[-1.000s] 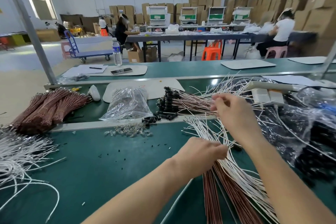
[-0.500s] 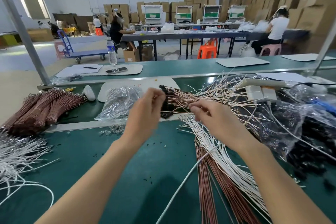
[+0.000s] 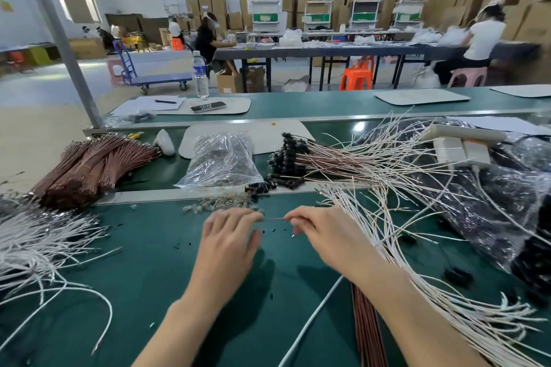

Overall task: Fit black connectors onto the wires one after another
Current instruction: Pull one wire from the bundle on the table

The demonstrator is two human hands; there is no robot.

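Red-brown wire (image 3: 275, 219), a single thin strand, was stretched just above the bench (image 3: 134, 277), and both hands were on it! The right hand (image 3: 325, 235) pinched it between thumb and fingertip, probably to keep the strand stiff and aimed. The left hand (image 3: 229, 244) had its fingers curled over the strand's other end. Whether a connector already sat inside that grip I could not tell; the fingers hid it. The two hands sat close together, apart only by that short bare run of wire, which looked like the push-on moment.

A white wire tip (image 3: 293, 235) poked out under the right fingers, so a second strand may have been held too.

Just beyond the hands lay loose black connectors (image 3: 262, 186) on the bench's rail, within easy reach of the left hand. A scatter of small clear pieces (image 3: 217, 202) sat beside them, below a clear plastic bag (image 3: 222, 161). Further back, the finished wires (image 3: 286, 155) were stacked with their black caps all facing one way, likely for counting. Unfitted white wires (image 3: 387, 232) fanned out by the right forearm, feeding that hand. A tied brown bundle (image 3: 92, 164) waited well off to the left.
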